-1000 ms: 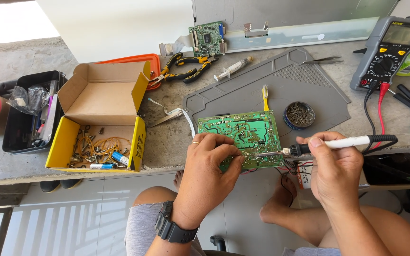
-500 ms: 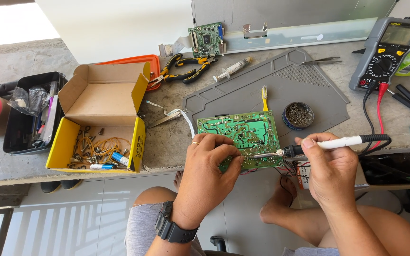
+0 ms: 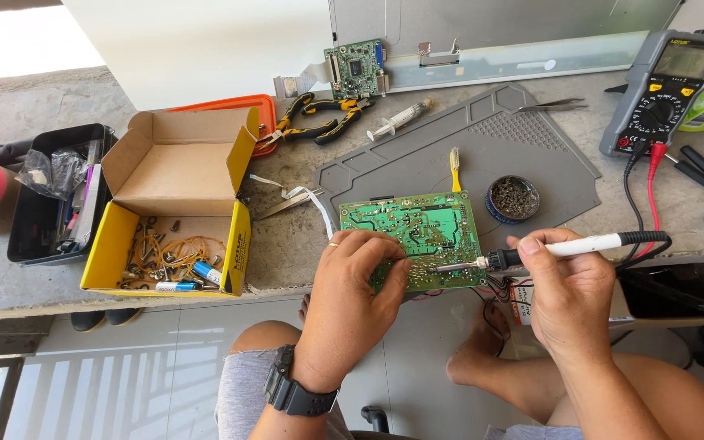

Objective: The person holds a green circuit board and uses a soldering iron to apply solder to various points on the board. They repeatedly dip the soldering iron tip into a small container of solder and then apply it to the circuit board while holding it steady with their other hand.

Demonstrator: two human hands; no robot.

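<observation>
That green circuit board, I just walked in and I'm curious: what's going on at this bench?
A seated person is soldering. The left hand presses on the green circuit board, which lies at the edge of a grey work mat. The right hand holds a soldering iron with its tip on the board. A round tin of tip-cleaning wool, a multimeter and an open yellow cardboard box of small parts sit around.

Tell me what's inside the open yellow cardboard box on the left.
The yellow cardboard box holds coiled orange wire, small blue cylindrical parts and loose small metal parts. Its raised flap and near wall hide some of the floor.
</observation>
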